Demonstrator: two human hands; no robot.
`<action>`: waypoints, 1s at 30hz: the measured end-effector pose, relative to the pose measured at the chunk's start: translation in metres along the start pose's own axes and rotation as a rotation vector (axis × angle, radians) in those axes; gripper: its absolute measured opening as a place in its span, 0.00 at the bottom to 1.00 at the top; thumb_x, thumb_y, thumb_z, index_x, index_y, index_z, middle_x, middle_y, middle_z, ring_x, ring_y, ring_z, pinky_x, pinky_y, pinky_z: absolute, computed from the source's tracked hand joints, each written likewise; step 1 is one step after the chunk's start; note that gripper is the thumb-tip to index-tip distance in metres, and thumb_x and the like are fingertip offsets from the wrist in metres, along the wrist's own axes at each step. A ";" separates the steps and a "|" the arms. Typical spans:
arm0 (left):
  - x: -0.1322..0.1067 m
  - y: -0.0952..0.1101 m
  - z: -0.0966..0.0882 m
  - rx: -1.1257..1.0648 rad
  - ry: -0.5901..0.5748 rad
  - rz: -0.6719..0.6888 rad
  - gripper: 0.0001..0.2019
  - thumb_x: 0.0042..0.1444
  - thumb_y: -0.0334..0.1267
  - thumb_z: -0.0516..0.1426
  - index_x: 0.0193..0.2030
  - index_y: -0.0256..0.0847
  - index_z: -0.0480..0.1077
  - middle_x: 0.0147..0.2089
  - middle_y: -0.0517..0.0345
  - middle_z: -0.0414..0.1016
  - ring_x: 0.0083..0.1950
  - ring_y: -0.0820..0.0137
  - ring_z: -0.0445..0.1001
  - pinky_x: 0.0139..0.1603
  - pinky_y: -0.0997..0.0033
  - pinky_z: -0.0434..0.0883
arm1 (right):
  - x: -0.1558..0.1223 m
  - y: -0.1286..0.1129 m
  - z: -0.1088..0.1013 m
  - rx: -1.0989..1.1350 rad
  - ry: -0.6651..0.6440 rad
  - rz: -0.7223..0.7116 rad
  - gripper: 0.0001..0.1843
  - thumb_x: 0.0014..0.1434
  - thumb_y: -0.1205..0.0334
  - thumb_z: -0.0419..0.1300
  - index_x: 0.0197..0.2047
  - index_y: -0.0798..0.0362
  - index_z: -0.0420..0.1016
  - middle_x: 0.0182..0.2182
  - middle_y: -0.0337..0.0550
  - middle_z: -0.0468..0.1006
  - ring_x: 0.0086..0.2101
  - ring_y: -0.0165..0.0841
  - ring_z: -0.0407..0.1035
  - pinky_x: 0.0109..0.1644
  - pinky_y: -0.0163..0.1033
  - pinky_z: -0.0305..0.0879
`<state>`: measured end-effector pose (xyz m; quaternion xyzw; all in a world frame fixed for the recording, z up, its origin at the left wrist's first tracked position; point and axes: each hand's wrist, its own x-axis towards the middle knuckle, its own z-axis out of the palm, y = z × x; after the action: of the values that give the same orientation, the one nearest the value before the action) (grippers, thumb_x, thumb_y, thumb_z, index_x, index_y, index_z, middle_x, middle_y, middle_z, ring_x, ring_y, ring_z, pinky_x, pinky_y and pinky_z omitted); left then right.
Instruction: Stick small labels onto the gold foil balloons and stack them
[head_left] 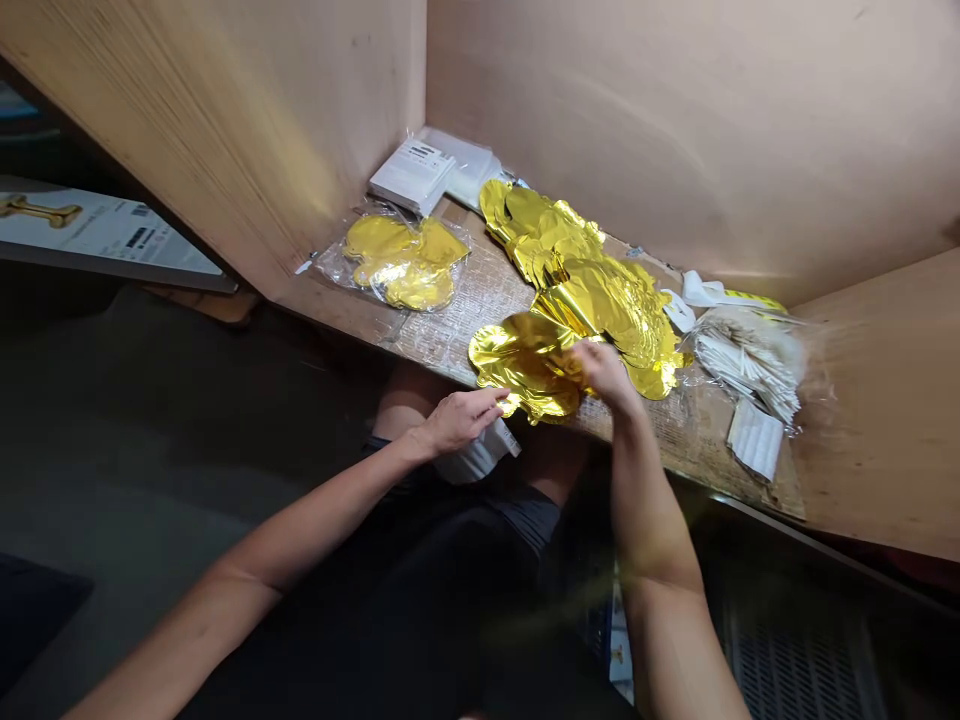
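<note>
A flat gold foil balloon (517, 360) lies at the front edge of the wooden shelf, in front of me. My left hand (465, 418) pinches its near left edge between fingers and thumb. At its right side, my right hand (604, 368) is closed on the foil, slightly blurred; the fingertips are partly hidden. Just behind spreads a pile of overlapping deflated gold balloons (615, 300), with more of them (540, 235) toward the back wall. Below my left hand, a white packet (476, 458) sits at my lap.
Folded gold foil in a clear bag (409, 260) lies left. Behind it are white packets with a label (412, 172). To the right are a bundle of white strips (750, 360), a ribbed white piece (756, 440) and white ribbon (705, 290). Wooden panels (892, 400) enclose the shelf.
</note>
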<state>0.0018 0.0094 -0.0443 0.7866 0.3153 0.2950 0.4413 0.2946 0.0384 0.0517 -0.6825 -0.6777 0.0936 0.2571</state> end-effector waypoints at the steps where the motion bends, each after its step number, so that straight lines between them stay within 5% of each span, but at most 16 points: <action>1: 0.001 0.001 -0.002 -0.067 0.026 -0.034 0.19 0.73 0.47 0.53 0.57 0.40 0.79 0.61 0.48 0.83 0.61 0.60 0.81 0.62 0.65 0.75 | 0.008 0.006 -0.017 -0.041 0.118 0.004 0.38 0.77 0.47 0.45 0.16 0.51 0.69 0.17 0.42 0.74 0.21 0.27 0.64 0.35 0.38 0.67; 4: 0.005 0.005 -0.010 -0.202 0.105 -0.145 0.21 0.71 0.52 0.54 0.45 0.38 0.82 0.44 0.52 0.86 0.47 0.63 0.83 0.49 0.68 0.76 | 0.010 0.002 -0.043 -0.086 0.298 0.008 0.41 0.80 0.50 0.39 0.19 0.53 0.73 0.24 0.60 0.79 0.30 0.36 0.74 0.42 0.50 0.67; 6: 0.006 0.010 -0.013 -0.250 0.145 -0.193 0.24 0.70 0.55 0.55 0.36 0.36 0.79 0.33 0.56 0.80 0.36 0.67 0.77 0.39 0.71 0.71 | -0.012 -0.021 -0.030 -0.077 0.267 -0.050 0.31 0.78 0.48 0.47 0.31 0.55 0.80 0.33 0.62 0.82 0.37 0.41 0.76 0.42 0.51 0.67; 8: 0.008 0.014 -0.014 -0.323 0.158 -0.228 0.25 0.68 0.57 0.56 0.32 0.35 0.76 0.29 0.59 0.73 0.31 0.71 0.70 0.34 0.72 0.66 | -0.045 -0.054 0.002 -0.030 0.110 -0.150 0.19 0.73 0.47 0.58 0.44 0.52 0.83 0.39 0.52 0.82 0.37 0.38 0.75 0.41 0.45 0.70; 10: 0.009 0.017 -0.016 -0.426 0.128 -0.245 0.26 0.67 0.59 0.57 0.32 0.35 0.74 0.28 0.60 0.69 0.31 0.72 0.66 0.33 0.73 0.63 | -0.074 -0.083 0.035 0.064 -0.088 -0.238 0.13 0.73 0.53 0.59 0.51 0.50 0.81 0.41 0.48 0.80 0.40 0.39 0.74 0.45 0.45 0.72; 13: 0.009 0.021 -0.018 -0.553 0.076 -0.256 0.27 0.66 0.61 0.56 0.32 0.36 0.72 0.29 0.60 0.66 0.31 0.73 0.62 0.32 0.73 0.62 | -0.095 -0.102 0.063 0.128 -0.075 -0.217 0.11 0.74 0.58 0.57 0.51 0.50 0.80 0.40 0.48 0.77 0.42 0.40 0.73 0.48 0.46 0.72; 18: 0.006 0.024 -0.020 -0.546 0.097 -0.322 0.28 0.65 0.64 0.55 0.29 0.37 0.67 0.27 0.61 0.63 0.29 0.74 0.59 0.30 0.72 0.60 | -0.094 -0.098 0.062 0.068 0.045 -0.232 0.10 0.74 0.58 0.59 0.48 0.47 0.82 0.39 0.48 0.76 0.41 0.41 0.71 0.47 0.47 0.70; 24: 0.004 0.031 -0.019 -0.493 0.131 -0.335 0.28 0.68 0.61 0.53 0.31 0.36 0.72 0.29 0.58 0.70 0.31 0.71 0.67 0.33 0.71 0.66 | -0.100 -0.099 0.068 -0.059 0.083 -0.288 0.11 0.74 0.60 0.57 0.46 0.45 0.82 0.36 0.48 0.76 0.37 0.40 0.69 0.45 0.48 0.67; 30: -0.002 0.035 -0.023 -0.480 0.003 -0.234 0.16 0.68 0.46 0.56 0.46 0.37 0.81 0.43 0.53 0.83 0.48 0.62 0.80 0.49 0.69 0.76 | -0.103 -0.094 0.078 0.019 0.052 -0.238 0.13 0.75 0.60 0.56 0.41 0.47 0.81 0.33 0.48 0.76 0.36 0.39 0.71 0.46 0.47 0.70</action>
<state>-0.0087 0.0051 -0.0039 0.6170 0.3260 0.3095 0.6459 0.1687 -0.0494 0.0077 -0.5971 -0.7460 0.0510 0.2904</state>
